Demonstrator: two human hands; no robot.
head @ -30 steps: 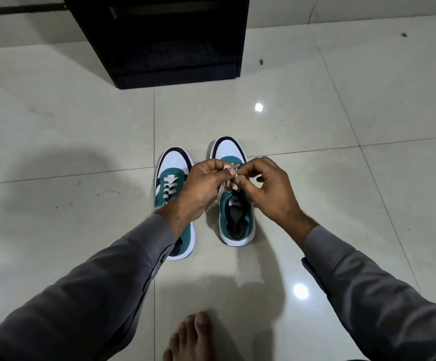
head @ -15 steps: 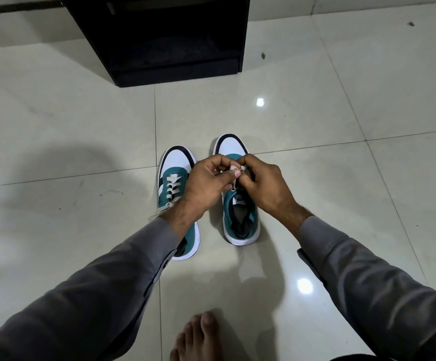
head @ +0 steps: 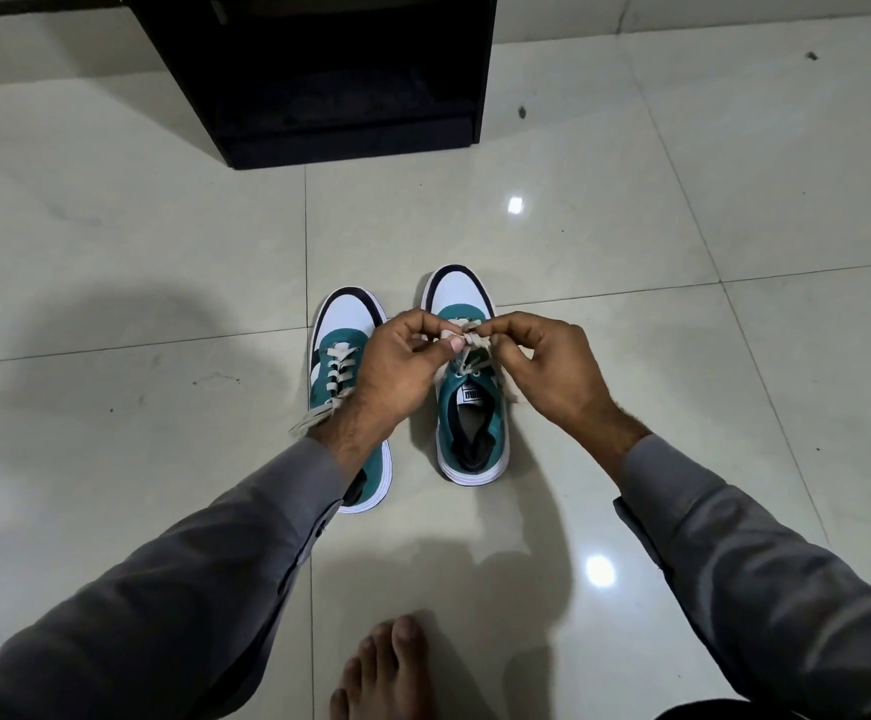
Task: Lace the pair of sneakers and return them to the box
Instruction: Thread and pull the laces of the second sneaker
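Note:
Two teal, white and black sneakers stand side by side on the tiled floor, toes pointing away from me. The left sneaker [head: 337, 356] has its cream lace threaded, with loose ends trailing at its left side. Over the right sneaker [head: 469, 407] my left hand [head: 397, 371] and my right hand [head: 552, 371] each pinch a strand of its cream lace [head: 467, 341] just above the eyelets. My left forearm hides the left sneaker's heel. No shoe box is recognisable in view.
A black open-fronted cabinet [head: 329, 75] stands on the floor beyond the sneakers. My bare foot [head: 386, 667] rests at the bottom centre. Glossy pale tiles [head: 682, 252] spread all around, with light reflections.
My hands have drawn slightly apart, pulling the right sneaker's lace strands out sideways. Both sneakers stay where they were.

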